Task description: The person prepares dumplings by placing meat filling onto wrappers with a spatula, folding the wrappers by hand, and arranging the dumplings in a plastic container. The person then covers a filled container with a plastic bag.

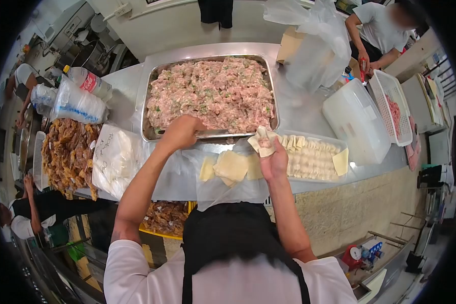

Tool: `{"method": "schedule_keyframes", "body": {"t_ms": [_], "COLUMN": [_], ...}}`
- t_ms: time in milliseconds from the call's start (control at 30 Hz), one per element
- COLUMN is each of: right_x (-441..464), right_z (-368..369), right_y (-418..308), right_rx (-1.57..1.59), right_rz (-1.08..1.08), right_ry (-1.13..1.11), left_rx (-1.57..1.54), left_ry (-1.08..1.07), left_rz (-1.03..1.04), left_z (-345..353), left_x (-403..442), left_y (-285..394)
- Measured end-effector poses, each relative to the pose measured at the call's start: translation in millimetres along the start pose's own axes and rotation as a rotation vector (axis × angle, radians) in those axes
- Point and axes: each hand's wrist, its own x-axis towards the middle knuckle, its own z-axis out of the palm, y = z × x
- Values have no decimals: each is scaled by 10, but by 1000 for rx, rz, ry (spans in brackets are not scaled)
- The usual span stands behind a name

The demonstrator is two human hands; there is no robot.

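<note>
My left hand (185, 133) is closed around a thin metal utensil, like a spatula or knife, at the tray's near edge. Its handle is hidden in my fingers. Pink ground meat (210, 91) flecked with green fills a metal tray (145, 114). In my right hand (275, 164) lies a dumpling wrapper (262, 141), gathered around a bit of meat. Flat yellowish wrappers (231, 167) rest on plastic sheeting between my arms. Just right of my right hand, a clear container (316, 178) holds rows of folded dumplings (311, 158).
Left are browned meat pieces (68, 152), a white plastic bag (115, 159), bagged cups (78, 104) and a bottle (88, 83). A translucent bin (357, 121), a white basket (390, 106) and a plastic bag (314, 50) stand right. Other people work at both sides.
</note>
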Motion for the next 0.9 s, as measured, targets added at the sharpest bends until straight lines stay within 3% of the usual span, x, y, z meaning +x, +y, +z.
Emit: {"method": "schedule_keyframes", "body": {"t_ms": [133,233,333,367,400,467,533,600,733,800,867,900], "right_x": [33,53,7,-38,-24,0,116,123,27,0,-81,-132], "right_z": [-43,-17,219,362,407,447,272,185,351,371,184,171], "right_y": [11,45,27,0,-2,-11,56,60,17,-36,-108,-84], "right_rx": [-51,-31,85,73,74,92,120,145,136,133,111,109], "right_rz": [5,28,123,144,141,155,81,11,16,6,106,109], "right_ry": [33,43,34,101,99,152,176,209,61,1,-340,-335], "left_rx": [-321,-700,-759,-687,-684,-314,-286,-286,-297,-347,-318,-379], "left_ry": [101,-67,80,202,202,295,216,350,474,359,333,345], "left_rz": [161,-239,-95,65,67,184,108,43,115,125,96,84], "left_z": [83,-2,75,285,437,652,388,230,484,656,458,356], "left_x": [-17,-165,-263,-251,-260,-310,-437,-550,-469,-393,-442,-468], "left_y": [-319,-88,259,264,303,409,667,851,952,842,875,890]}}
